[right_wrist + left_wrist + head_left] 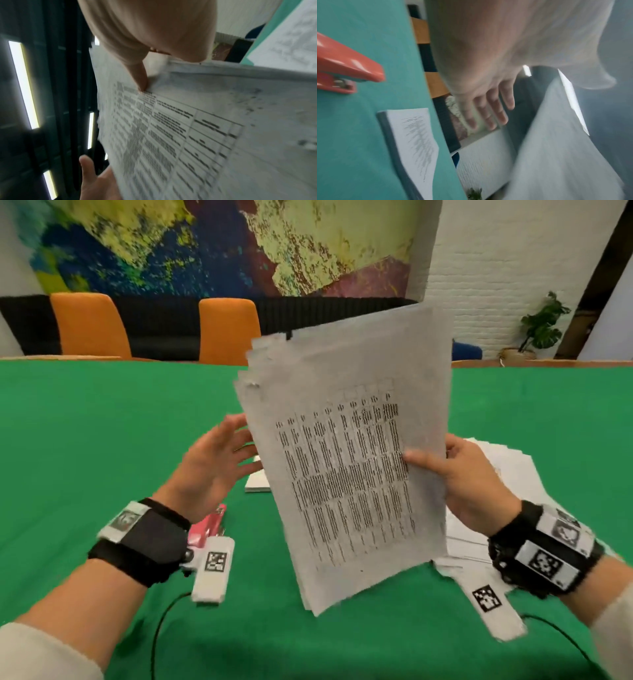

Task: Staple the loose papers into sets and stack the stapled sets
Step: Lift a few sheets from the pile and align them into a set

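My right hand (455,470) pinches a set of printed papers (346,460) by its right edge, thumb (140,78) on the front sheet, and holds it upright above the green table (85,440). The papers (197,135) carry a table of text; a staple shows at the top left corner. My left hand (212,460) is beside the set's left edge with fingers (489,115) straight and spread, holding nothing. A red stapler (346,63) lies on the table under my left wrist (209,525). A small stack of sheets (414,146) lies flat behind the held set.
A spread pile of white papers (507,474) lies on the table at the right, under my right wrist. Two orange chairs (89,323) stand at the table's far edge. A black cable (161,628) runs along the near table.
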`<action>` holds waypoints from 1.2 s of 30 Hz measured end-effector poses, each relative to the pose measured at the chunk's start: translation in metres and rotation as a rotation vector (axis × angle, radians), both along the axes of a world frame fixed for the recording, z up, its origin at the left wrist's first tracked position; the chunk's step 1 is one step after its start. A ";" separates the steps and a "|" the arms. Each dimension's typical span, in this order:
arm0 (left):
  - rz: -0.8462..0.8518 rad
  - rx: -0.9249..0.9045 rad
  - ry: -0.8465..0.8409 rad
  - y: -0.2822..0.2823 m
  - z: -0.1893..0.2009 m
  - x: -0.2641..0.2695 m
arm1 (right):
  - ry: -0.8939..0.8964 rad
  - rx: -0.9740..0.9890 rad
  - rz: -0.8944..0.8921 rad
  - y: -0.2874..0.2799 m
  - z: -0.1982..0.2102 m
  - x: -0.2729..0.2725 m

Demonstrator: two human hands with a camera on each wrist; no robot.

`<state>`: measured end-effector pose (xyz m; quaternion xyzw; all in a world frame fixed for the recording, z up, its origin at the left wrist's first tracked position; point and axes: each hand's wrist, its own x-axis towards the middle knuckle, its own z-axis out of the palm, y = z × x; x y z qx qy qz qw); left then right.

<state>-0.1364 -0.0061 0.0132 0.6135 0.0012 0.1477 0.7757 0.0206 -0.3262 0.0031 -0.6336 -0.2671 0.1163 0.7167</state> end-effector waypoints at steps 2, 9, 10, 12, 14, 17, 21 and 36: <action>0.147 0.103 -0.113 -0.026 0.004 0.003 | 0.046 0.108 -0.028 0.013 -0.002 -0.008; 0.489 0.219 -0.232 -0.045 0.034 0.013 | -0.065 0.189 -0.127 0.039 0.023 -0.020; 0.482 0.247 -0.233 -0.042 0.040 0.012 | -0.087 0.213 -0.134 0.041 0.032 -0.019; 0.453 0.271 -0.239 -0.039 0.055 0.012 | -0.128 0.251 -0.146 0.045 0.052 -0.013; 0.432 0.262 -0.263 -0.036 0.075 0.012 | -0.158 0.276 -0.131 0.050 0.074 -0.007; 0.426 0.259 -0.350 -0.029 0.107 0.016 | -0.212 0.319 -0.091 0.059 0.108 -0.001; 0.475 0.389 -0.415 -0.026 0.125 0.025 | -0.301 0.292 -0.124 0.068 0.124 0.002; 0.653 0.534 -0.357 -0.025 0.116 0.033 | -0.353 0.209 -0.082 0.086 0.115 -0.005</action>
